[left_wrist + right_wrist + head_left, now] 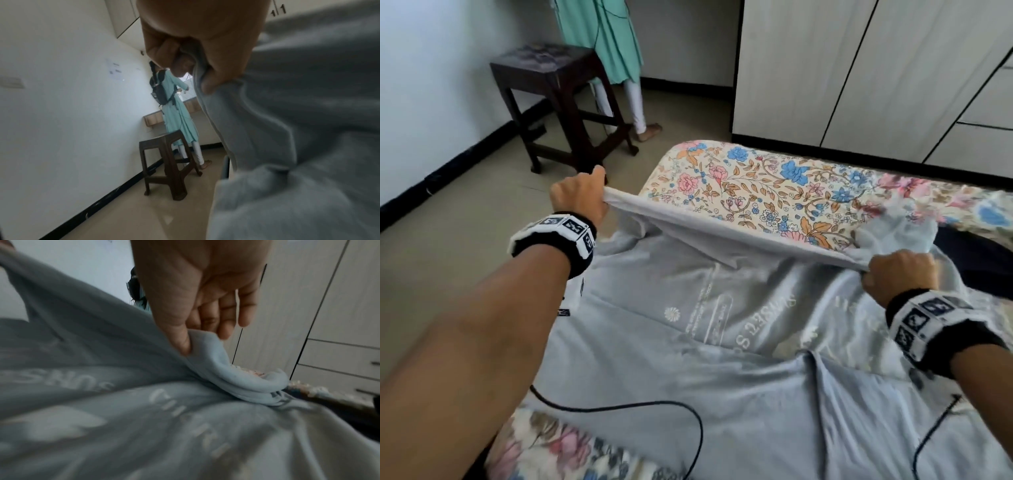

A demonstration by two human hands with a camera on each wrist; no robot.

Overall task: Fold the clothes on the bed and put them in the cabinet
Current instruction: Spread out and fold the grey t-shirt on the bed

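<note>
Floral bedding (739,185) covers the bed, on which a pale blue T-shirt (688,377) with white lettering is spread. Its far edge is lifted and stretched taut between the left hand (580,195), clenched round the cloth, and the right hand (900,274), by which it is pinched under the thumb. A dark stool (558,99) stands by the wall, a person in green (602,37) behind it, a white cabinet (859,68) beyond the bed.
</note>
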